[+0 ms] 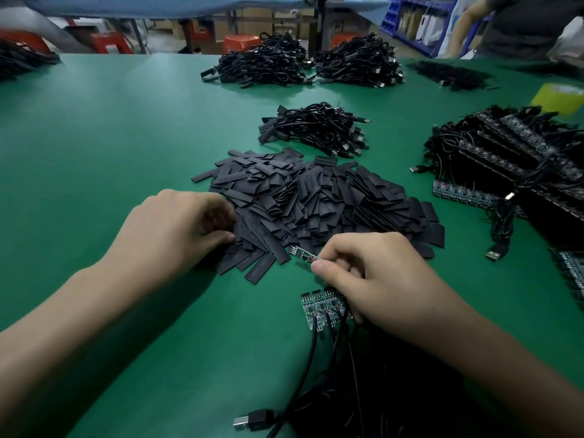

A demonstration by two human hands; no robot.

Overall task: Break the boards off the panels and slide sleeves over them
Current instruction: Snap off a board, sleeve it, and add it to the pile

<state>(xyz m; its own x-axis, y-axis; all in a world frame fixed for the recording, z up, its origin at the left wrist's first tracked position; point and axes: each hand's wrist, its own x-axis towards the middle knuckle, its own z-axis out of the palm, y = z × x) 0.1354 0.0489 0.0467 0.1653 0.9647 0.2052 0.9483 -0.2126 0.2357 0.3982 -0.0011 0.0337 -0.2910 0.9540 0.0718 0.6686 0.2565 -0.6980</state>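
Board: you are pinching one narrow green board (304, 253) between the thumb and forefinger of your right hand (373, 279). Its free end is pointing left, just beside the sleeves.
Right hand: the other fingers are curling in, and the hand is lying partly over the panel.
Panel: a short panel (317, 308) of joined boards is lying on the green table (126, 137), with black cables (313, 358) trailing from it toward you.
Left hand: your left hand (177, 226) is curling its fingers into the near-left edge of the sleeves. Whether it is gripping one, I cannot tell.
Sleeves: the flat black sleeves (316, 197) are lying in a wide heap just beyond both hands.
Beyond: coiled cable bundles (316, 128) are sitting behind the heap.
Right side: stacked panels with cables (505, 159) are piling up at your right.
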